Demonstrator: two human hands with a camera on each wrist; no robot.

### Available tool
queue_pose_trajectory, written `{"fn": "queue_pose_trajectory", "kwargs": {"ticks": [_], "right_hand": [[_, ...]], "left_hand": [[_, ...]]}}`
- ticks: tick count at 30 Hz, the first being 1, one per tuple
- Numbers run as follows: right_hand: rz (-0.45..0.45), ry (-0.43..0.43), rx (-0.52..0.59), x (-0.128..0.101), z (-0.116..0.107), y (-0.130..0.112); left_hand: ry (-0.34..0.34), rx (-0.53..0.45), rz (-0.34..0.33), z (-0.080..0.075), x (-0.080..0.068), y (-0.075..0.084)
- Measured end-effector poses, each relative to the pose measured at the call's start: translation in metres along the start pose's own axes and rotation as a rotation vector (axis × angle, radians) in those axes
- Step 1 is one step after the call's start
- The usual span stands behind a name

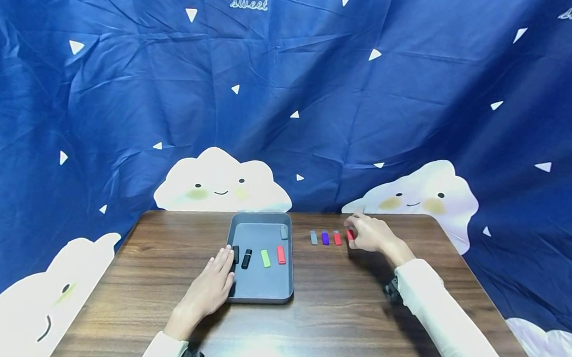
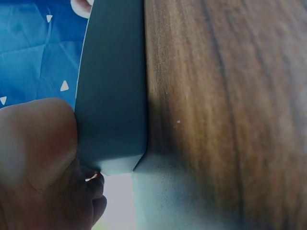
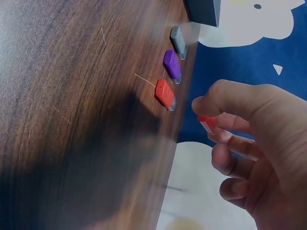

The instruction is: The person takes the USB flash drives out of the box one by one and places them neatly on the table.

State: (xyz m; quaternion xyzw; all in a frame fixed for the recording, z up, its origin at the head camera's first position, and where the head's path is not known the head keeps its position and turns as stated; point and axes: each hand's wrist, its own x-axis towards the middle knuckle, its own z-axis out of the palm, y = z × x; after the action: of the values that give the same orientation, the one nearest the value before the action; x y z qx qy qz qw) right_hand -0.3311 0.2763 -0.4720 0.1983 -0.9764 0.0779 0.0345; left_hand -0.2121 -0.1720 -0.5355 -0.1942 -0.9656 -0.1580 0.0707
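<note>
A grey tray (image 1: 260, 283) lies mid-table and holds two black sticks (image 1: 246, 258), a green one (image 1: 265, 258), a red one (image 1: 281, 254) and a grey one (image 1: 284, 232). My left hand (image 1: 213, 286) rests flat against the tray's left wall (image 2: 112, 96), fingers straight. To the tray's right, a grey stick (image 1: 314, 237), a purple stick (image 1: 325, 237) and a red stick (image 1: 337, 238) lie in a row; the right wrist view shows them as grey stick (image 3: 178, 41), purple stick (image 3: 172, 65) and red stick (image 3: 164, 94). My right hand (image 1: 368, 232) pinches another red stick (image 3: 207, 123) just right of that row.
The wooden table (image 1: 337, 312) has bare surface in front of and to the right of the tray. A blue cloth backdrop with white clouds (image 1: 222, 183) hangs close behind the far edge. The table's right edge runs near my right forearm (image 1: 440, 313).
</note>
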Motion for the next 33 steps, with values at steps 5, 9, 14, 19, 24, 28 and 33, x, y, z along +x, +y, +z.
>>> {"fn": "queue_pose_trajectory", "kwargs": {"ticks": [5,9,14,19,24,28,33], "right_hand": [[0.016,-0.013,0.007,0.0,0.002,0.002],[0.019,-0.02,0.013,0.002,0.006,0.003],[0.032,-0.038,0.023,0.004,0.011,0.005],[0.048,-0.049,0.047,0.006,0.019,0.01],[0.038,-0.026,0.057,0.008,0.025,0.014],[0.038,-0.018,0.059,0.009,0.027,0.016],[0.044,-0.031,0.069,0.011,0.029,0.015]], "left_hand": [[-0.02,-0.002,-0.021,-0.001,0.0,0.001],[-0.014,-0.003,-0.017,-0.001,0.0,0.001],[-0.018,0.006,-0.018,0.0,-0.001,0.001],[-0.02,0.007,-0.019,-0.001,-0.001,0.001],[-0.009,-0.001,-0.009,-0.003,-0.002,0.001],[0.013,0.004,0.002,-0.002,-0.001,0.001],[0.013,-0.003,0.001,-0.002,0.002,0.001]]}}
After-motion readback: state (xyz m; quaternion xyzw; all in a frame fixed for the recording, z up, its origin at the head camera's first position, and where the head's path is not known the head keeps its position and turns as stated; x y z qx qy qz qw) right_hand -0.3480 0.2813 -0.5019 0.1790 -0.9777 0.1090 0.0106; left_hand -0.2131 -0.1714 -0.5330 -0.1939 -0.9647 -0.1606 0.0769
